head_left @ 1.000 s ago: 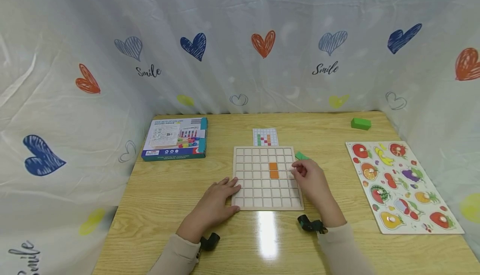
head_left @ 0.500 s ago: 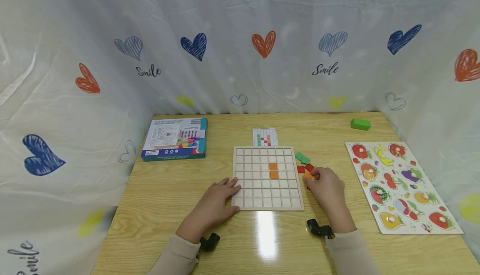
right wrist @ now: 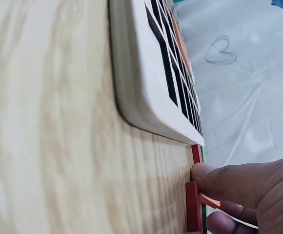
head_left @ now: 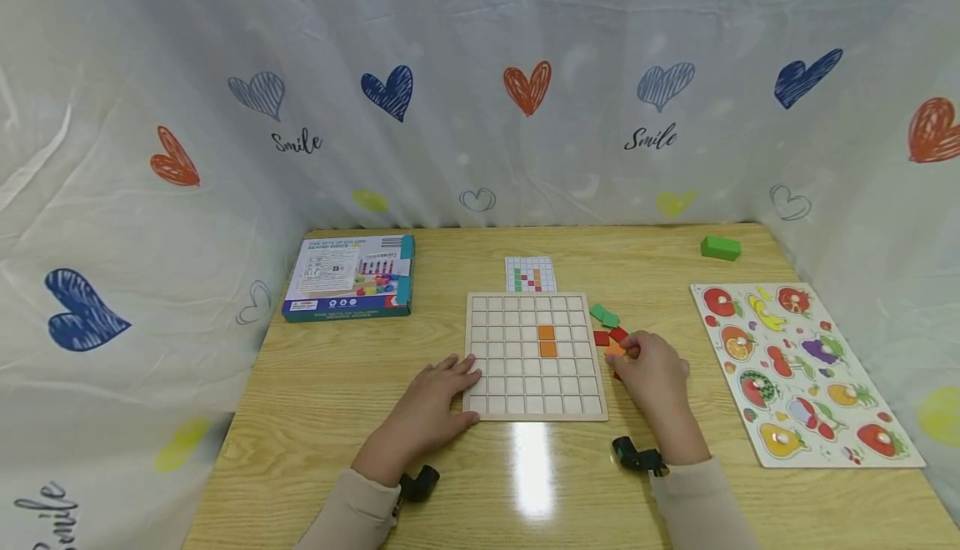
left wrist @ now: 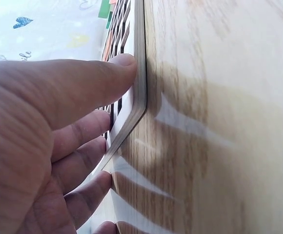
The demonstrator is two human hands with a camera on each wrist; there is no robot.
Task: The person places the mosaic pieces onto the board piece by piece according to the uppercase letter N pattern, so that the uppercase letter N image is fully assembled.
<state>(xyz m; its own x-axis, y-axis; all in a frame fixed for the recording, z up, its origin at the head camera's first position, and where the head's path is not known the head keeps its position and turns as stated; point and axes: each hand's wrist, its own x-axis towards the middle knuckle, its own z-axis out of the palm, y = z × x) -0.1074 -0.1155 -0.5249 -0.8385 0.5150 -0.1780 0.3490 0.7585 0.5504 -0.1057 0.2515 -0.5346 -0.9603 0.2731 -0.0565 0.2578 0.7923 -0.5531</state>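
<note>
A wooden grid board (head_left: 522, 413) lies in the middle of the table, with two orange tiles (head_left: 548, 349) set one above the other in its cells. My left hand (head_left: 427, 400) rests at the board's left edge, fingers extended, thumb (left wrist: 117, 73) against the rim in the left wrist view. Right of the board, my right hand (head_left: 654, 375) pinches an orange tile (head_left: 617, 349) among loose tiles. The right wrist view shows this orange tile (right wrist: 211, 201) by the thumb, beside an upright-looking red tile (right wrist: 193, 207). Red tiles (head_left: 602, 338) and green tiles (head_left: 606, 317) lie close by; others are partly hidden.
A small pattern card (head_left: 530, 274) lies behind the board. At the back left is a boxed toy set (head_left: 348, 277). A fruit puzzle board (head_left: 806, 375) lies at the right, a green block (head_left: 721, 248) beyond it. A printed curtain surrounds the table.
My right hand has moved from the board's right edge rightward and toward me, onto the loose tiles, uncovering red and green ones. Over the last half second it barely moves. The left hand stays put.
</note>
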